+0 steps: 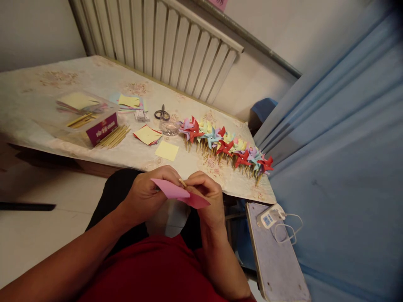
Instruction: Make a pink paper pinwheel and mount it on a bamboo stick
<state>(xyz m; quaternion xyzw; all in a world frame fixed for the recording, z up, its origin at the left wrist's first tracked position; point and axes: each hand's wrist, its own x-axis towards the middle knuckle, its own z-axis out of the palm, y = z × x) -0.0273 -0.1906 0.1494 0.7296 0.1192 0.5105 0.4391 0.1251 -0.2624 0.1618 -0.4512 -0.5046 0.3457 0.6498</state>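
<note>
A pink paper [171,189] with cut, spread flaps is held between both hands above my lap. My left hand [149,193] has its fingers closed on the paper's left side. My right hand [208,195] pinches at its middle, where the end of a wooden stick [182,183] shows; the rest of the stick is hidden. Just beyond the hands, a yellow paper square [166,150] lies on the table, beside a stack of yellow and red papers [147,134].
Several finished pinwheels [225,147] stand in a row at the right of the table [103,79]. Scissors [162,113], a clear box [94,121] and wooden sticks [115,137] lie farther left. A stool [280,260] at the right bears a white plug device [270,217].
</note>
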